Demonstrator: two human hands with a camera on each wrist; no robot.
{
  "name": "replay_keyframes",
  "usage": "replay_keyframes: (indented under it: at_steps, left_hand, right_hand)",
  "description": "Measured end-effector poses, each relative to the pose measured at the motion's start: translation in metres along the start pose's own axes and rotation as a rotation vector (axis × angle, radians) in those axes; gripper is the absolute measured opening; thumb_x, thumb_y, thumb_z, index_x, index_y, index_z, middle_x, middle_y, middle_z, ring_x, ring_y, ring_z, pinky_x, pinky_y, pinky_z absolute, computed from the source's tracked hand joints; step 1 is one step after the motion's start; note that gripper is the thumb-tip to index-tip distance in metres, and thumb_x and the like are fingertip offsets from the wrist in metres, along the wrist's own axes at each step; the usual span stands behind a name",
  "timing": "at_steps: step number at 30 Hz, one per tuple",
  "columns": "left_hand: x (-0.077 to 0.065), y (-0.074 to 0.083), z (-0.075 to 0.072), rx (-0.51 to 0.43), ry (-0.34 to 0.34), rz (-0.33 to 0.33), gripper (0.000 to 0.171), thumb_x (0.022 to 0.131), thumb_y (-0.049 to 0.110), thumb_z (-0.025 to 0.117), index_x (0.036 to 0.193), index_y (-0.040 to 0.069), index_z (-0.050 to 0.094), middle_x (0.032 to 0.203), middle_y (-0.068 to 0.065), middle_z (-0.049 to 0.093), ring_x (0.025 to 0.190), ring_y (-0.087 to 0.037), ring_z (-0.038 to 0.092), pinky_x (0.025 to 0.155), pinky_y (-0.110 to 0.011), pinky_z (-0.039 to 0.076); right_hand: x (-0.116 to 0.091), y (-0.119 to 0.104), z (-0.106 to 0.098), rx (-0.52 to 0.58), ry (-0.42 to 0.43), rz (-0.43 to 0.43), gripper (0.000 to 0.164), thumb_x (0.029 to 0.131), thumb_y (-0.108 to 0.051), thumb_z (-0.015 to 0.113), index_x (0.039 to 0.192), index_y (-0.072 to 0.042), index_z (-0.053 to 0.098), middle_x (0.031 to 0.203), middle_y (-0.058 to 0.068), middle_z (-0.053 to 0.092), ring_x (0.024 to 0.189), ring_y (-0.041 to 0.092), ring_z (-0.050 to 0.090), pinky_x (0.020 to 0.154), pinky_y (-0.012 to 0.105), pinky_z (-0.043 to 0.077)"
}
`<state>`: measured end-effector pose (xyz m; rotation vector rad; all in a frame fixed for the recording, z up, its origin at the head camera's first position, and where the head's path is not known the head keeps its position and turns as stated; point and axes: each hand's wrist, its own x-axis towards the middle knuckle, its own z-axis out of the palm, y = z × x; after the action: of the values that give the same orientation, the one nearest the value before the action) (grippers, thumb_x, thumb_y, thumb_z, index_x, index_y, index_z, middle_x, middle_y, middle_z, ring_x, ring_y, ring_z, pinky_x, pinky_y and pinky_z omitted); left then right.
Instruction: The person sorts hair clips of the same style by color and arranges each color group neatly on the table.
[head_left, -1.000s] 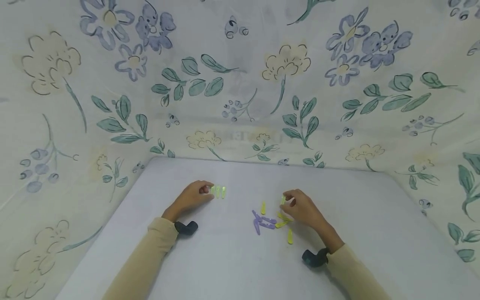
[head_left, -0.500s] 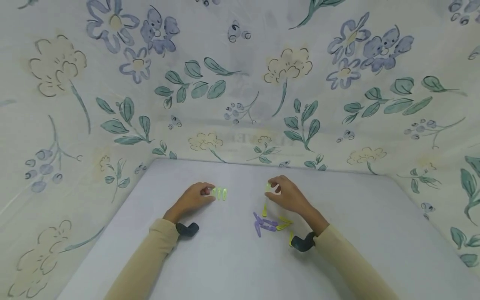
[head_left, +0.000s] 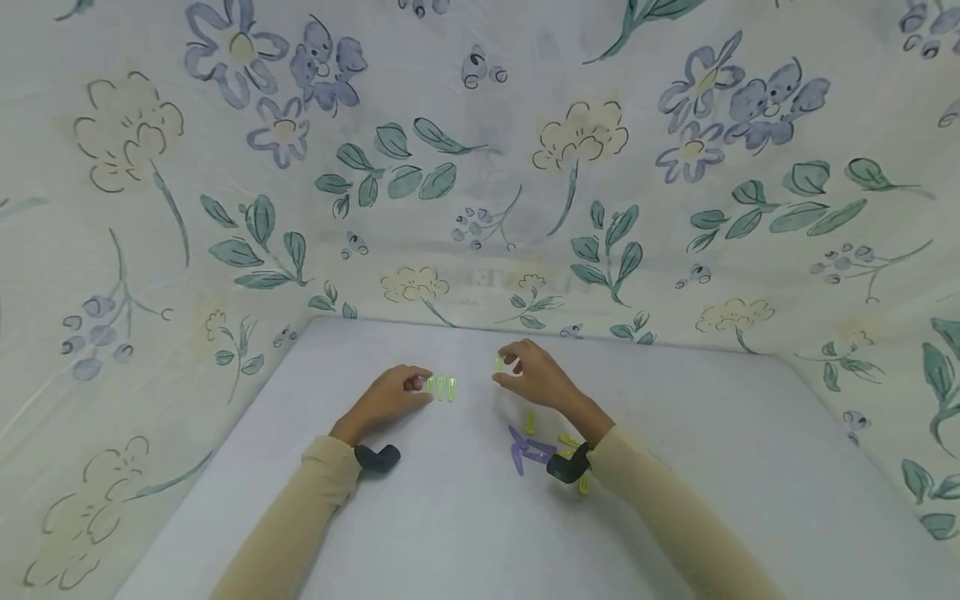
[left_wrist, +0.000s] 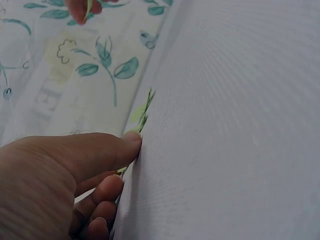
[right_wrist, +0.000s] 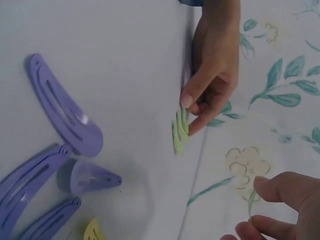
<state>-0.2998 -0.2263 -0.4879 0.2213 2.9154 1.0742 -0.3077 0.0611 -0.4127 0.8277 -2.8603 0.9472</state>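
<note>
Three light green snap hair clips (head_left: 441, 388) lie side by side in a short row on the white table. My left hand (head_left: 390, 396) pinches the leftmost one by its ends, between thumb and finger; the left wrist view shows the thumb (left_wrist: 120, 150) against the row's edge. To the right of the row, my right hand (head_left: 540, 375) holds another light green hair clip (head_left: 498, 364) above the table, between thumb and finger. That held clip (right_wrist: 251, 202) appears edge-on in the right wrist view.
Several purple hair clips (right_wrist: 67, 110) lie in a loose pile nearer the person. Yellow hair clips (head_left: 530, 422) lie around them, some partly hidden under the right wrist camera (head_left: 568, 464). A floral sheet (head_left: 480, 167) hangs behind the table's far edge (head_left: 450, 327).
My right hand has carried the light green hair clip from beside the pile, leftward and away from the person, closer to the row. The left hand stays at the row.
</note>
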Motion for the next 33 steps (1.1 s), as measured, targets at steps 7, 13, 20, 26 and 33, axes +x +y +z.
replay_keyframes:
  at_steps: [7, 13, 20, 26, 33]
  left_hand:
    - [0.003, -0.002, -0.001, -0.007, -0.009, -0.003, 0.047, 0.09, 0.025, 0.073, 0.133, 0.01, 0.063, 0.1, -0.002, 0.06, 0.094, -0.019, 0.054, 0.084, -0.036, 0.047]
    - [0.005, -0.005, 0.0, -0.008, -0.018, -0.008, 0.046, 0.09, 0.026, 0.074, 0.133, 0.012, 0.063, 0.1, -0.001, 0.06, 0.093, -0.018, 0.053, 0.082, -0.035, 0.046]
    - [0.0, -0.001, -0.001, -0.008, -0.023, 0.005, 0.046, 0.09, 0.025, 0.074, 0.132, 0.01, 0.064, 0.099, -0.002, 0.06, 0.092, -0.018, 0.053, 0.083, -0.037, 0.046]
    - [0.001, 0.0, -0.001, -0.007, -0.017, 0.007, 0.046, 0.09, 0.026, 0.074, 0.132, 0.012, 0.063, 0.099, -0.001, 0.06, 0.092, -0.018, 0.053, 0.084, -0.035, 0.046]
    - [0.0, 0.001, -0.003, -0.011, -0.016, 0.005, 0.046, 0.09, 0.026, 0.074, 0.132, 0.012, 0.064, 0.099, -0.001, 0.06, 0.091, -0.018, 0.053, 0.083, -0.035, 0.045]
  right_hand:
    - [0.017, -0.011, 0.02, 0.025, -0.037, 0.019, 0.045, 0.091, -0.025, 0.073, 0.129, -0.005, 0.061, 0.116, 0.01, 0.063, 0.102, 0.023, 0.063, 0.087, 0.034, 0.054]
    - [0.029, -0.013, 0.04, 0.035, -0.069, 0.051, 0.045, 0.091, -0.028, 0.074, 0.129, -0.007, 0.062, 0.114, 0.008, 0.064, 0.101, 0.021, 0.062, 0.086, 0.033, 0.054]
    - [0.035, -0.009, 0.056, 0.05, -0.116, 0.067, 0.044, 0.091, -0.027, 0.073, 0.127, -0.004, 0.064, 0.112, 0.009, 0.065, 0.101, 0.02, 0.063, 0.085, 0.033, 0.053]
    - [0.04, -0.002, 0.065, 0.075, -0.158, 0.088, 0.043, 0.09, -0.023, 0.074, 0.128, -0.004, 0.063, 0.113, 0.008, 0.067, 0.102, 0.02, 0.064, 0.082, 0.03, 0.054]
    - [0.044, -0.003, 0.07, 0.033, -0.165, 0.071, 0.044, 0.088, -0.021, 0.077, 0.126, -0.004, 0.065, 0.112, 0.009, 0.063, 0.097, 0.019, 0.06, 0.087, 0.032, 0.052]
